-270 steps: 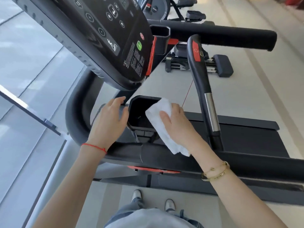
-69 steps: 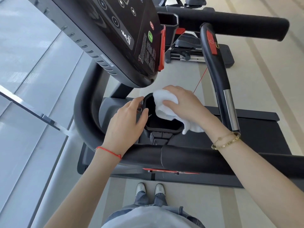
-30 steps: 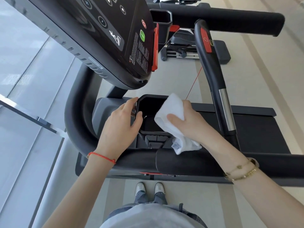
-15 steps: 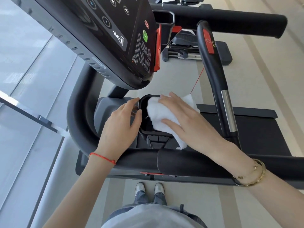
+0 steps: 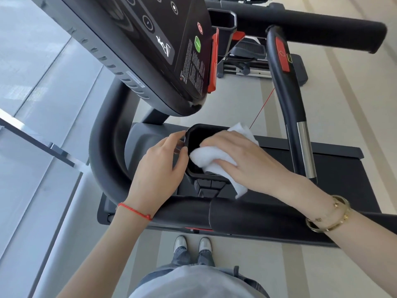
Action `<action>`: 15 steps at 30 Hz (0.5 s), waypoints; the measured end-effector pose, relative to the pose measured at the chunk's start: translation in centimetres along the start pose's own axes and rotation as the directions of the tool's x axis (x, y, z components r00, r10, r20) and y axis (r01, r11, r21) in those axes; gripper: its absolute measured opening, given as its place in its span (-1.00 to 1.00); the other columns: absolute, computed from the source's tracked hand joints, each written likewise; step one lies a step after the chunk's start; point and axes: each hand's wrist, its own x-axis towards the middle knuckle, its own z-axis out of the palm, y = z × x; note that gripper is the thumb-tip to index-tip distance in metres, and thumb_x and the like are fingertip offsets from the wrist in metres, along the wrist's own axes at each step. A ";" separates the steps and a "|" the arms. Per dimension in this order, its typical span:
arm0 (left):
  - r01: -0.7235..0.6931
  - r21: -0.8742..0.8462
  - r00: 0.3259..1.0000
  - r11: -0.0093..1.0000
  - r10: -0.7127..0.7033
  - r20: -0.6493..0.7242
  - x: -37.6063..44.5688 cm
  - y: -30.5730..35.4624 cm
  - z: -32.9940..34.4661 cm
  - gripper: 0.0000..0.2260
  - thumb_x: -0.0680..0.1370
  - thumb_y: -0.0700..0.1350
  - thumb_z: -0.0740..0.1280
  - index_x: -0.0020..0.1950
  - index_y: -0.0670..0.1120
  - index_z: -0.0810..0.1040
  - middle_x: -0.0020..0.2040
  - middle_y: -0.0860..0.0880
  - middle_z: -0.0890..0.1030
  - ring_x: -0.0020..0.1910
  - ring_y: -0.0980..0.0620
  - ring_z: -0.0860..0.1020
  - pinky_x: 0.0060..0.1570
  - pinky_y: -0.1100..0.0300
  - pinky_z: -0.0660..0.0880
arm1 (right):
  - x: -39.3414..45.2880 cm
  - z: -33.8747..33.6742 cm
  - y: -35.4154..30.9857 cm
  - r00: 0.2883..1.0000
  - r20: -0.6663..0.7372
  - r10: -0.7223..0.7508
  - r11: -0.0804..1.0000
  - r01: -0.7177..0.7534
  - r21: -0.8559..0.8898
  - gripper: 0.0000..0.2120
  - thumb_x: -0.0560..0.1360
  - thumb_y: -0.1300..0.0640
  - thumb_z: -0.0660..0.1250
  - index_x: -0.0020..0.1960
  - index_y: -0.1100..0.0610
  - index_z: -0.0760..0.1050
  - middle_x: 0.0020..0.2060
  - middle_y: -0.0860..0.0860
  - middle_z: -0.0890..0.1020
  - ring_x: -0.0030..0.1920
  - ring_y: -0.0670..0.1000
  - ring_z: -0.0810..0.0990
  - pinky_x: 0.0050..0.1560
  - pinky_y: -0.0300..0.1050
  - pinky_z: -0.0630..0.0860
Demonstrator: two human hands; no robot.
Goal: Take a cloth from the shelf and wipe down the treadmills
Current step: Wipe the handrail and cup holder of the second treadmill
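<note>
A black treadmill [image 5: 253, 216] stands in front of me, its console [image 5: 163, 46] tilted overhead. Below the console sits a black cup holder [image 5: 194, 132]. My right hand [image 5: 242, 160] presses a white cloth [image 5: 210, 159] into the holder's opening, fingers spread over the cloth. The cloth's corners stick out past the far rim and hang below my palm. My left hand [image 5: 159, 168] grips the holder's left rim with thumb and fingertips.
A curved black handlebar [image 5: 103, 147] wraps round the left side and a padded bar crosses in front of me. An upright grip with a metal sensor [image 5: 305, 147] rises at right. Glass wall at left; other gym machines [image 5: 247, 61] stand beyond. My shoes [image 5: 191, 244] are on the floor.
My right hand has pushed the cloth deeper and leftward into the cup holder since half a second ago. A second ago the cloth was lifted above the holder's right rim. My left hand has stayed put.
</note>
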 end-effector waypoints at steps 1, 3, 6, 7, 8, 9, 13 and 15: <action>-0.003 -0.001 1.000 1.000 0.003 0.002 0.0 0.0 0.0 -0.67 0.62 -0.09 0.25 0.39 0.01 0.46 0.07 0.10 0.62 0.02 0.10 0.59 0.04 -0.01 0.58 | 0.9 0.1 -0.1 1.000 0.013 -0.004 0.998 0.005 -0.055 -0.64 0.54 0.32 0.21 0.28 0.05 0.48 0.14 -0.04 0.53 0.19 0.01 0.43 0.23 -0.06 0.32; -0.006 0.001 1.000 1.000 0.006 0.006 0.0 0.0 0.0 -0.67 0.62 -0.08 0.25 0.40 0.02 0.46 0.07 0.10 0.62 0.03 0.10 0.59 0.02 -0.01 0.58 | 2.6 0.5 -0.3 0.999 0.032 -0.019 0.973 0.026 -0.228 -0.63 0.52 0.34 0.21 0.27 0.07 0.47 0.11 -0.02 0.52 0.12 0.05 0.47 0.20 0.01 0.31; 0.003 0.008 1.000 1.000 -0.003 0.008 0.0 0.1 -0.1 -0.66 0.62 -0.05 0.23 0.41 0.03 0.45 0.09 0.09 0.62 0.03 0.09 0.59 0.02 -0.02 0.58 | 3.4 0.8 -0.4 0.997 0.078 -0.017 0.957 0.039 -0.288 -0.67 0.51 0.37 0.24 0.24 0.17 0.48 0.10 0.08 0.49 0.04 0.11 0.46 0.09 0.02 0.33; 0.006 0.009 1.000 1.000 -0.006 0.007 0.0 0.1 0.0 -0.66 0.62 -0.05 0.22 0.41 0.02 0.45 0.09 0.08 0.62 0.04 0.09 0.59 0.03 -0.02 0.58 | 3.3 0.7 -0.5 0.996 0.081 -0.030 0.958 0.052 -0.282 -0.70 0.50 0.36 0.26 0.21 0.20 0.49 0.09 0.10 0.47 0.00 0.10 0.44 0.05 -0.01 0.32; 0.010 0.009 1.000 1.000 -0.010 0.007 0.0 0.1 0.0 -0.66 0.62 -0.05 0.22 0.40 0.02 0.45 0.09 0.08 0.62 0.04 0.09 0.59 0.04 -0.02 0.58 | 3.2 0.6 -0.4 0.996 0.071 -0.047 0.954 0.066 -0.294 -0.75 0.49 0.33 0.29 0.16 0.19 0.49 0.06 0.09 0.46 -0.06 0.07 0.42 0.00 -0.09 0.28; 0.015 0.007 1.000 1.000 -0.015 0.008 0.0 0.1 0.0 -0.66 0.62 -0.05 0.22 0.40 0.02 0.45 0.09 0.08 0.62 0.05 0.09 0.60 0.04 -0.02 0.57 | 3.0 0.4 -0.3 0.996 0.060 -0.063 0.953 0.078 -0.292 -0.79 0.48 0.30 0.32 0.11 0.17 0.49 0.04 0.06 0.46 -0.10 0.03 0.38 -0.05 -0.17 0.23; 0.019 0.000 1.000 1.000 -0.019 0.014 -0.1 0.3 -0.1 -0.66 0.62 -0.07 0.23 0.40 0.01 0.45 0.09 0.07 0.63 0.06 0.11 0.59 0.05 0.00 0.57 | 2.3 -0.4 0.1 0.985 0.165 -0.042 0.969 0.081 -0.234 -0.88 0.50 0.17 0.31 0.03 0.12 0.51 -0.02 -0.02 0.50 -0.05 0.01 0.43 0.02 -0.11 0.33; 0.017 -0.004 1.000 1.000 -0.017 0.016 0.0 0.3 -0.1 -0.66 0.62 -0.07 0.23 0.40 0.01 0.46 0.10 0.08 0.63 0.06 0.11 0.60 0.04 0.00 0.57 | 2.1 -0.8 0.2 0.975 0.218 -0.045 0.955 0.106 -0.277 -0.89 0.51 0.15 0.24 -0.02 0.07 0.53 -0.06 -0.06 0.53 -0.02 0.00 0.46 0.11 -0.05 0.37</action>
